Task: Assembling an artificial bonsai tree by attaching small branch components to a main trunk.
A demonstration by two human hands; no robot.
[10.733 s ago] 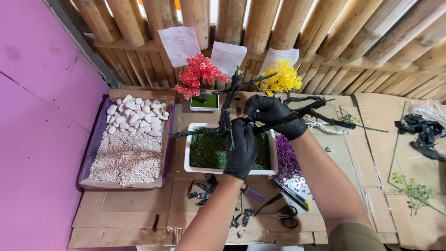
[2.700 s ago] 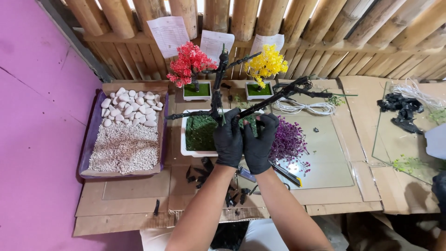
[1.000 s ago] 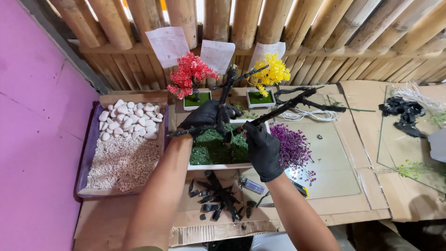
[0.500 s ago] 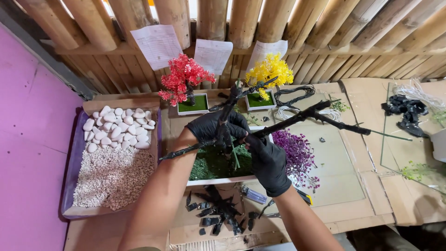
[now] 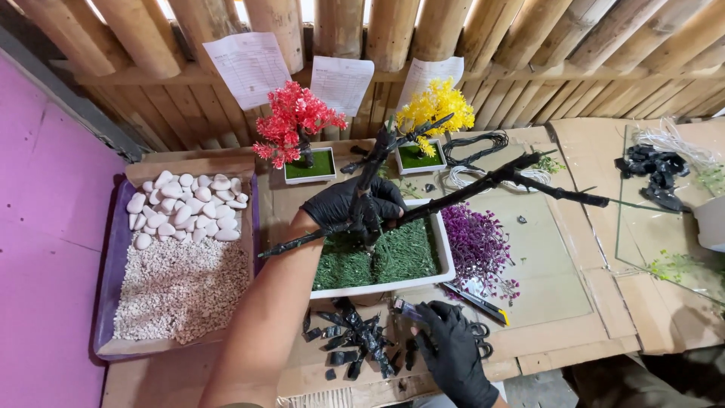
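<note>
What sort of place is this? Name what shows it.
Probably a craft workbench for making artificial miniature trees: finished red tree and yellow tree in pots, a tray of white pebbles, loose purple foliage.

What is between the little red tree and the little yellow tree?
In the head view, the top of the black bare tree that the left hand holds rises between the red tree and the yellow tree.

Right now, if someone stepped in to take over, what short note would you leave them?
Left hand, gloved: grip shut on the black trunk, holding it upright in the green-filled white tray.
Right hand, gloved: down by the black pieces and scissors at the near edge; whether it holds anything is unclear.
Done: red tree and yellow tree stand potted at the back.
Left: the trunk's branches are bare; purple sprigs lie beside the tray.
</note>
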